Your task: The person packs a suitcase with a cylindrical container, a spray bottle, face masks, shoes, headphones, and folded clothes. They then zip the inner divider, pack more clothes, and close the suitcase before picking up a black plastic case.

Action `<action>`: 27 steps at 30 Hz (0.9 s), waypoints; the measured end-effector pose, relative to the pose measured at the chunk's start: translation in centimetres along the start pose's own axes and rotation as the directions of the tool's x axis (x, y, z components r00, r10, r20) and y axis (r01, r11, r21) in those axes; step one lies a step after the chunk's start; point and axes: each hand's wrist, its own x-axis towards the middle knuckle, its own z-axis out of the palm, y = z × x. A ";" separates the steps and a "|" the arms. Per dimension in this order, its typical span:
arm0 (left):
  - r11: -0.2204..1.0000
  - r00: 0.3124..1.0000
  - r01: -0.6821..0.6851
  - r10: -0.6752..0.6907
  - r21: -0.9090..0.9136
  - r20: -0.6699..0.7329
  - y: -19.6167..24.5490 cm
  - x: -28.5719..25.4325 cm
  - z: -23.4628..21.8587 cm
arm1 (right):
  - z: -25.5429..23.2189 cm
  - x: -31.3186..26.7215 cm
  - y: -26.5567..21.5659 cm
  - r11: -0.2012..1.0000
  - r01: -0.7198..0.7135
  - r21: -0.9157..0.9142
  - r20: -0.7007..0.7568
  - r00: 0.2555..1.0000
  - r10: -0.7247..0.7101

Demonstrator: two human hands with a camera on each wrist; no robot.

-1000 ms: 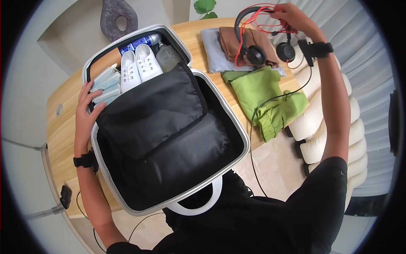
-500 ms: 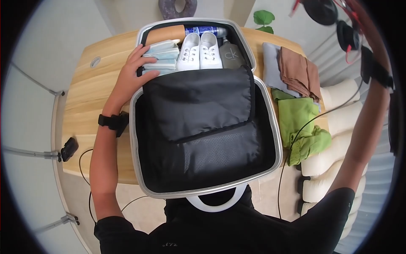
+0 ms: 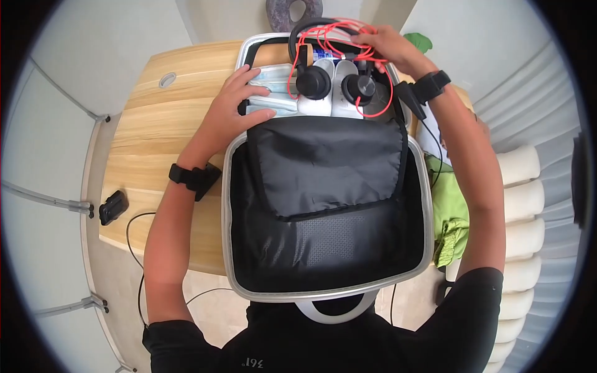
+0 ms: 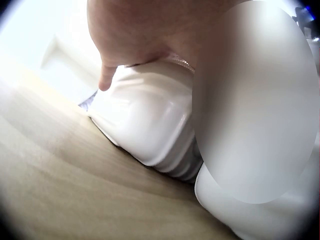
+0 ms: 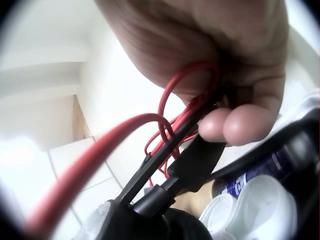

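Note:
Above the far half of the open suitcase [image 3: 234,248], my right hand [image 3: 398,51] grips black headphones [image 3: 313,82] and their bundled red cable [image 3: 329,31]. In the right wrist view the fingers of my right hand [image 5: 235,120] curl round the headband and cable [image 5: 85,170]. White shoes [image 3: 316,107] lie under the ear cups, partly hidden. My left hand [image 3: 227,112] rests with spread fingers on the suitcase's left side, fingertips at the pale blue masks [image 3: 273,87]. The left wrist view shows that hand [image 4: 145,35] over the white shell [image 4: 150,110].
A black fabric flap [image 3: 329,161] covers part of the near half. Right of the suitcase lie green cloth [image 3: 449,205] and other folded cloth, partly behind my right arm. A black device [image 3: 113,207] is at the left, a grey neck pillow [image 3: 280,13] beyond the table [image 3: 143,137].
My right hand has brought the headphones from the far right to above the suitcase's far half. My left hand stays at the suitcase's left side. The head view has shifted.

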 end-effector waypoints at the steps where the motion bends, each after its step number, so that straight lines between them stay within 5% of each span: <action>1: 1.000 1.000 -0.005 0.005 0.010 0.003 0.0 0.0 0.0 | 0.5 -0.1 0.3 1.000 -0.024 0.013 0.024 0.999 0.024; 11: 0.999 1.000 -0.018 0.018 0.033 -0.018 0.1 0.1 0.0 | 1.8 0.5 3.8 0.990 -0.037 -0.136 -0.025 0.999 0.034; 14: 0.999 1.000 -0.021 0.022 0.047 -0.013 0.0 0.1 0.0 | 1.4 -0.6 3.3 0.947 -0.073 -0.311 -0.027 0.997 0.068; 18: 0.998 1.000 -0.022 0.023 0.067 -0.008 0.3 0.1 -0.2 | 1.5 -1.4 3.3 0.940 -0.111 -0.323 0.058 0.989 0.137; 20: 0.997 0.999 0.014 -0.017 0.075 0.042 0.9 0.1 -0.8 | 1.5 -0.9 3.7 0.892 -0.199 -0.405 0.112 0.958 0.264; 23: 0.986 0.985 0.165 -0.163 -0.032 0.059 1.5 0.7 -1.7 | 1.4 -0.6 4.0 0.847 -0.146 -0.512 0.098 0.969 0.227; 27: 0.985 0.982 0.149 -0.158 0.091 0.104 3.6 3.5 -3.1 | 0.7 -1.5 2.2 0.838 -0.218 -0.501 0.072 0.954 0.291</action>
